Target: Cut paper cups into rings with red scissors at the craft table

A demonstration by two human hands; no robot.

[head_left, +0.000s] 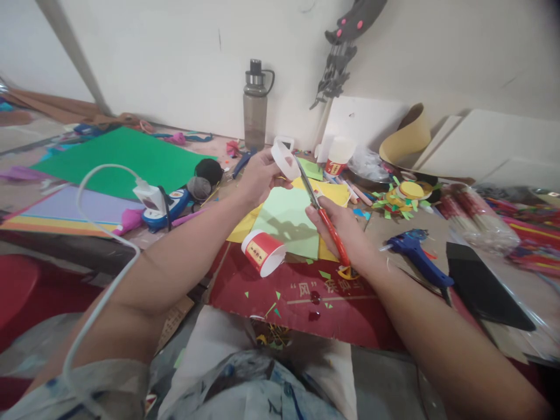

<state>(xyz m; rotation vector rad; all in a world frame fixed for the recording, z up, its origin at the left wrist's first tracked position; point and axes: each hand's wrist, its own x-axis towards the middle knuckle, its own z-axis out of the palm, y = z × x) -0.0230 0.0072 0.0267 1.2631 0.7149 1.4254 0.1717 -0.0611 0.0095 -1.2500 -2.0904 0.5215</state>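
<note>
My left hand (258, 181) is closed on a white paper cup ring (285, 160), held up above the table. In my right hand (343, 224) are scissors (326, 216) with red handles, their blades pointing up at the ring's right edge. Whether the blades touch the ring I cannot tell. Below my hands a red paper cup (262, 252) lies on its side, its opening to the right. Pale green paper (291, 219) and yellow paper (242, 226) lie under and behind it.
A blue glue gun (417, 256) and a black phone-like slab (485, 286) lie at right. A water bottle (255, 108) stands by the wall. Green sheets (131, 160) and a power strip (168, 210) are at left. A white cable (105, 286) crosses my left arm.
</note>
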